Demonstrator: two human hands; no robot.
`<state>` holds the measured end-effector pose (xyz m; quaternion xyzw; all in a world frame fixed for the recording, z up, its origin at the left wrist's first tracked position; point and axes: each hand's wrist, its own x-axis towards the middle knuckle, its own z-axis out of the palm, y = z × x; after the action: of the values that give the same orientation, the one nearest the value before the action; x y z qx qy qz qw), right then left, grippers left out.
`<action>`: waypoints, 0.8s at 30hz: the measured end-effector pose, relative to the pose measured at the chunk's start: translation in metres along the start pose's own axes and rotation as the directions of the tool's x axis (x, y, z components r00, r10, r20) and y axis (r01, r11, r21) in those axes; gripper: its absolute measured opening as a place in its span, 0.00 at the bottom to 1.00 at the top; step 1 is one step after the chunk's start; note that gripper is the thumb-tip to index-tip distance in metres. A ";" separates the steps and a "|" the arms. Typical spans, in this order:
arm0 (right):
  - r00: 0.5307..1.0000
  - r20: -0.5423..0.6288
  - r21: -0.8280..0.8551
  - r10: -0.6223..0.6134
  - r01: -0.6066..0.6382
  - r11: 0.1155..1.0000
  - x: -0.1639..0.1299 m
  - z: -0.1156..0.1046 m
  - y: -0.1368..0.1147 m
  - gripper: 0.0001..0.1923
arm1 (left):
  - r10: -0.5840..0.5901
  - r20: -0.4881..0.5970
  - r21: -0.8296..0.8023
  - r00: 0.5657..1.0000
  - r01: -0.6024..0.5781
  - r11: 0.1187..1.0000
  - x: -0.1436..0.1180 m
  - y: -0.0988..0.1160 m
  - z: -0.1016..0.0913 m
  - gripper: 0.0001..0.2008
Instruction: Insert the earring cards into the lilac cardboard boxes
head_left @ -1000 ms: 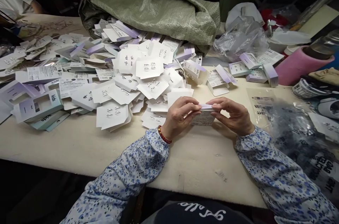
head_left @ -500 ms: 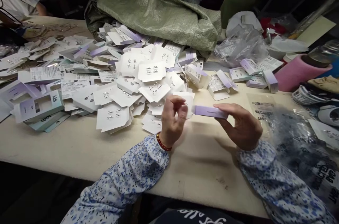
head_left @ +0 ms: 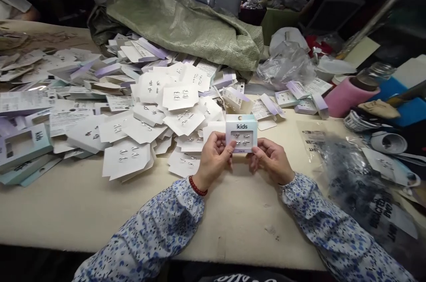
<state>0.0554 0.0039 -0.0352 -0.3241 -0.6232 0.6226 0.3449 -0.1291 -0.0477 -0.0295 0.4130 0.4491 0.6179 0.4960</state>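
A heap of cards (head_left: 146, 113) covers the table's (head_left: 83, 202) left half up to the far edge. Just right of it, the left hand (head_left: 213, 160) pinches the box's (head_left: 241, 134) lower left corner, thumb on its front. The box stands upright above the table's middle, window facing the camera. The right hand (head_left: 271, 162) pinches its lower right corner likewise.

1. White and lilac box (head_left: 241, 133), "kids" in dark print.
2. White cards (head_left: 179, 97), heaped.
3. Olive-green sack (head_left: 186, 24).
4. Blue-flecked white sleeves (head_left: 166, 224).
5. Red bead bracelet (head_left: 197, 188).
6. Cream table (head_left: 83, 202).
7. Pink roll (head_left: 342, 97).
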 end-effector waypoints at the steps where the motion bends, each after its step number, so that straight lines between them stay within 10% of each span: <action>1: 0.999 0.005 0.051 0.039 -0.039 0.998 0.000 0.000 -0.001 0.18 | -0.012 0.008 0.006 1.000 0.012 1.000 0.000 0.000 0.000 0.23; 24: 0.972 -0.189 0.082 0.141 -0.127 0.988 0.000 0.008 -0.009 0.23 | -0.197 0.318 0.153 0.927 0.155 0.976 -0.011 -0.010 0.008 0.27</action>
<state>0.0493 -0.0005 -0.0266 -0.4123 -0.5413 0.6313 0.3721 -0.1166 -0.0563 -0.0379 0.4992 0.4325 0.4631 0.5911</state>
